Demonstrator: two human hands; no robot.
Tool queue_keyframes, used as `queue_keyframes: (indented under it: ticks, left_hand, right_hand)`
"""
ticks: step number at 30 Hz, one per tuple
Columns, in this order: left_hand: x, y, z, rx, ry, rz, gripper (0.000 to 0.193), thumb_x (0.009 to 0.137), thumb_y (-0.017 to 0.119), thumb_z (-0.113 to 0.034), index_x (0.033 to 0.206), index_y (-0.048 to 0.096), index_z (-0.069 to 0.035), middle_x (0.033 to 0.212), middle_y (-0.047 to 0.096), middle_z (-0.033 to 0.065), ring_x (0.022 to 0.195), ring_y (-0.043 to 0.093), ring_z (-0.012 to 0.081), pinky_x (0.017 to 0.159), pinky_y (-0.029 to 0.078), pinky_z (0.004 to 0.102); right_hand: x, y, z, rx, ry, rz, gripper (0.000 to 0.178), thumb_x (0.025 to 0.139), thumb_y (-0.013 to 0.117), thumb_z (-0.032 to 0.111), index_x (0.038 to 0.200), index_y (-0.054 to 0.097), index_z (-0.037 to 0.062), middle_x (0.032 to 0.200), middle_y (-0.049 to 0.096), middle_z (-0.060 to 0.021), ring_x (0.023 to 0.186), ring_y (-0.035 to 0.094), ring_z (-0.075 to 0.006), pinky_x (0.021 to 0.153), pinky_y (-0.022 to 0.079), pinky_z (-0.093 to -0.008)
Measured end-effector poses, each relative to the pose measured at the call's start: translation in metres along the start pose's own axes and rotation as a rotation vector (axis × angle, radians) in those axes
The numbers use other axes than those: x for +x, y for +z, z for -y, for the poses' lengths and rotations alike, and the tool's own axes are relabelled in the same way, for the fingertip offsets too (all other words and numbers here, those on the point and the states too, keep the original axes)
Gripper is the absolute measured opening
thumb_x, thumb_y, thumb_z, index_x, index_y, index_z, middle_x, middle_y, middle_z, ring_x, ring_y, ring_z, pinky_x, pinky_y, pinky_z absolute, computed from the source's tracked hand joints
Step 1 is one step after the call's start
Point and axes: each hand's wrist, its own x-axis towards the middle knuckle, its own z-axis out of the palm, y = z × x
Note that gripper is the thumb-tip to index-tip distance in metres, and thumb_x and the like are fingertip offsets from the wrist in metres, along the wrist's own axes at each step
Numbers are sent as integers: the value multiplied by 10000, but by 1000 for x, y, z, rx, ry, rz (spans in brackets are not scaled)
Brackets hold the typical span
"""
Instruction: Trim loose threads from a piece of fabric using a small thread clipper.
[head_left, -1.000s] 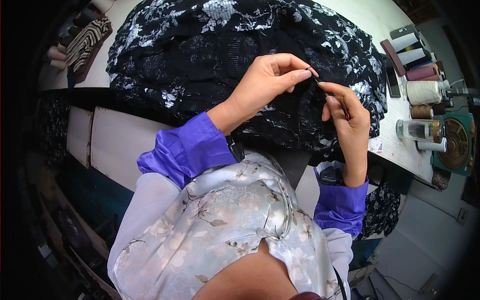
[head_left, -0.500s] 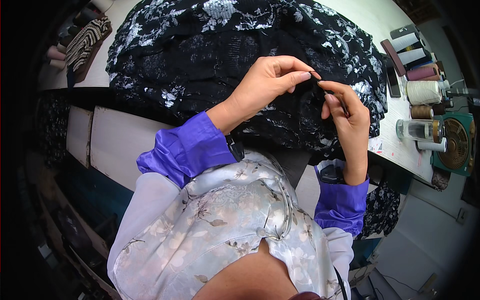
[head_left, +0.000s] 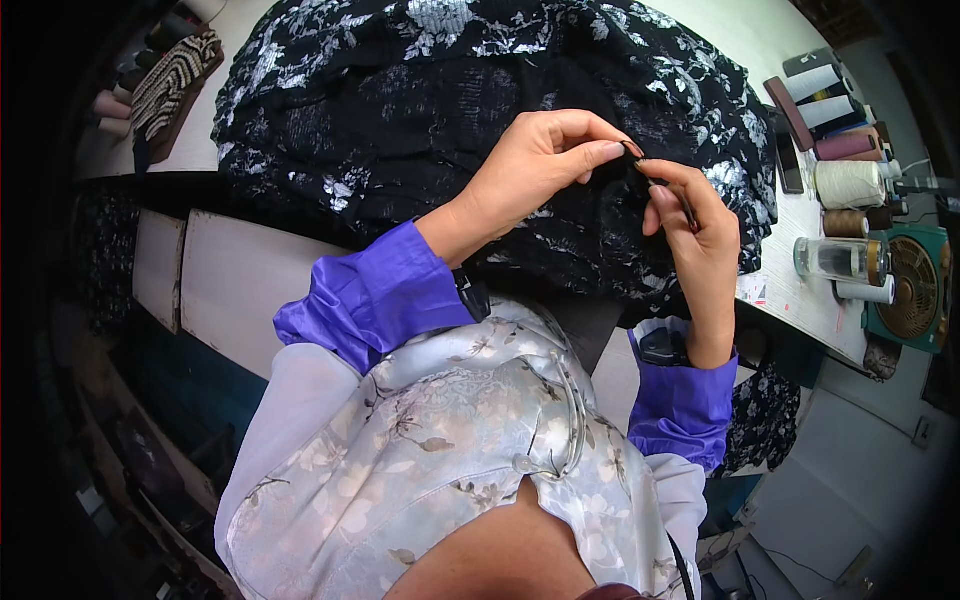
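Observation:
A large heap of black cloth with silvery flower patterns [head_left: 400,140] covers the table in front of me. Over its right half, my left hand [head_left: 545,160] is closed, thumb and forefinger pinching a thin black strand or cloth edge [head_left: 633,149]. That strand bends over toward the fingertips of my right hand [head_left: 700,215]. A slim dark tool [head_left: 690,215] sits in the right hand's closed fingers; its tip points at the strand, and its exact kind is too small to make out. Both sets of fingertips are close together, a short gap apart.
On the right of the white table [head_left: 800,300] lie several thread spools [head_left: 848,185], a clear jar [head_left: 835,260] and a dark flat phone-like object [head_left: 789,165]. A green fan [head_left: 912,290] stands beyond them. At the far left are more spools [head_left: 112,107] and a striped knit piece [head_left: 175,85].
Almost nothing differs. The black strand between my fingertips curves a little more, and both hands keep their places.

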Motion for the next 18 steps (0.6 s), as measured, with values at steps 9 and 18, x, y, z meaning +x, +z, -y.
queue_keyframes:
  ticks: [9, 18]
  left_hand:
    - [0, 0, 3, 1, -4, -2, 170, 936, 614, -157, 1024, 708, -45, 826, 653, -40, 668, 500, 7, 581, 396, 162]
    - [-3, 3, 4, -51, -26, -31, 167, 939, 614, -163, 1019, 707, -49, 787, 628, -44, 664, 501, 9, 576, 393, 163]
  right_hand:
    - [0, 4, -2, 32, -5, -22, 185, 913, 579, 7, 1082, 642, 47, 632, 568, -8, 570, 503, -34, 516, 369, -198]
    - [-1, 10, -2, 36, 3, -65, 184, 910, 580, 2, 1078, 634, 53, 635, 580, -12, 563, 516, -43, 521, 387, -202]
